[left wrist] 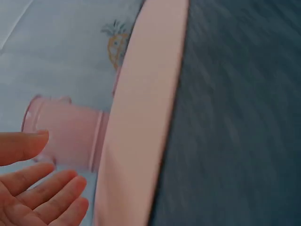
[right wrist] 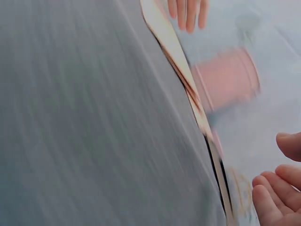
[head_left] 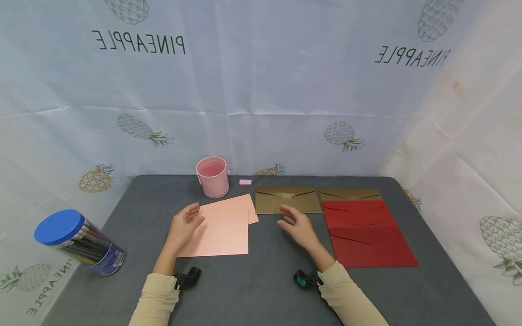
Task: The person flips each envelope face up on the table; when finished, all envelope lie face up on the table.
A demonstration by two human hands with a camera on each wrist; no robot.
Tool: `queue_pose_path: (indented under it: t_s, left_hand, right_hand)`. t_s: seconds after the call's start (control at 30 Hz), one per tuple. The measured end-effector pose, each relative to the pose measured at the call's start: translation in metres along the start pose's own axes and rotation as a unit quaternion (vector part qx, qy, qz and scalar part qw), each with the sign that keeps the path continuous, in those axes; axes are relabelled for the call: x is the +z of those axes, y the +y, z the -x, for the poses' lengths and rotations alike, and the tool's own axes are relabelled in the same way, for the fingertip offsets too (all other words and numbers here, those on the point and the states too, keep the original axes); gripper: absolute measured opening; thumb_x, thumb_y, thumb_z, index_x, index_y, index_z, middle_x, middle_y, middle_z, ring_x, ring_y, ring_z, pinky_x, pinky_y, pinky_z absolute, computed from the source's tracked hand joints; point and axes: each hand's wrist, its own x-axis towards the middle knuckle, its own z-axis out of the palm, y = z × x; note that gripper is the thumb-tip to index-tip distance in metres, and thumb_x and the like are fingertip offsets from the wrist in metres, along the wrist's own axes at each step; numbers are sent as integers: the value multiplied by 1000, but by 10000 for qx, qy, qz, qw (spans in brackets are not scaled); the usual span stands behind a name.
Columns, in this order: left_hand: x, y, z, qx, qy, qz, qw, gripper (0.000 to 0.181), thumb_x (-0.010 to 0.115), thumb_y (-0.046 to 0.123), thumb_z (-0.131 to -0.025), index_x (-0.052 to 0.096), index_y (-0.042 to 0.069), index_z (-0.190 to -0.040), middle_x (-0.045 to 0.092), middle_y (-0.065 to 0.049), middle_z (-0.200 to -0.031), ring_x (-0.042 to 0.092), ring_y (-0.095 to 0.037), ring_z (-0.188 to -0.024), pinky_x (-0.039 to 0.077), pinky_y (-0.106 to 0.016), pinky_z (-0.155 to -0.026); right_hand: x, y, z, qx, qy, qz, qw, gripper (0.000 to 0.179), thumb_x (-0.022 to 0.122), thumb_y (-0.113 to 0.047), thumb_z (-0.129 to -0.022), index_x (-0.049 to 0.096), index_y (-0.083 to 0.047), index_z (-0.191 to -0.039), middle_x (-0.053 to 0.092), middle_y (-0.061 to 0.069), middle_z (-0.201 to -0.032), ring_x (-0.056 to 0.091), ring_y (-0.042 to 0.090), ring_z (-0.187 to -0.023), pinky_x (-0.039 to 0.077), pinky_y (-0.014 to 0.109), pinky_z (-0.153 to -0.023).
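Observation:
In the head view my left hand (head_left: 182,230) hovers over the left edge of a flat peach paper rectangle (head_left: 224,233), which overlaps a second peach one. Its fingers are relaxed and grip nothing, as the left wrist view also shows. My right hand (head_left: 301,230), fingers loosely bent and holding nothing, is just below a gold envelope (head_left: 271,203). To its right lie two overlapping red envelopes (head_left: 371,253), with another gold envelope (head_left: 348,194) partly covered behind them.
A pink bucket (head_left: 214,181) stands at the table's back edge, beside a small pink block (head_left: 245,182). On the left is a clear jar with a blue lid (head_left: 60,227), holding dark sticks. A pineapple-print curtain (head_left: 253,81) hangs behind the grey table (head_left: 253,294).

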Motion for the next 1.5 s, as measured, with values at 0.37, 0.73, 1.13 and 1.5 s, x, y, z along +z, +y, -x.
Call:
queue_pose_path:
  t_s: [0.37, 0.73, 1.13, 1.5]
  left_hand:
    - [-27, -23, 39, -774, 859, -802, 9901, 59, 58, 12, -93, 33, -4, -143, 33, -27, -147, 32, -44, -135, 30, -54, -110]
    - [-26, -25, 45, -541, 801, -885, 9914, 52, 55, 11, -94, 37, -7, -140, 41, -28, -142, 42, -42, -129, 34, -50, -108]
    - [-22, -28, 43, -478, 1890, 239, 9805, 43, 59, -4, -88, 51, -6, -129, 55, -25, -129, 55, -30, -116, 42, -3, -82]
    - [-19, -28, 41, -1278, 1258, 1177, 9767, 45, 55, 0, -93, 46, -2, -136, 51, -19, -132, 49, -3, -100, 45, -2, -75]
  right_hand:
    - [57, -18, 15, 167, -1067, -294, 9937, 52, 65, -11, -89, 46, 6, -135, 53, 24, -132, 54, 35, -121, 47, 36, -99]
    - [75, -22, 22, 83, -1104, 185, 9937, 49, 65, -13, -88, 51, 2, -133, 58, 18, -128, 60, 29, -107, 53, 29, -85]
    - [80, -12, 21, 2, -772, -1300, 9885, 50, 61, 2, -89, 44, 10, -134, 49, 28, -135, 50, 39, -124, 49, 33, -96]
    - [81, -7, 18, 369, -305, -1418, 9887, 48, 63, 6, -85, 50, 7, -131, 57, 24, -126, 60, 30, -107, 53, 19, -81]
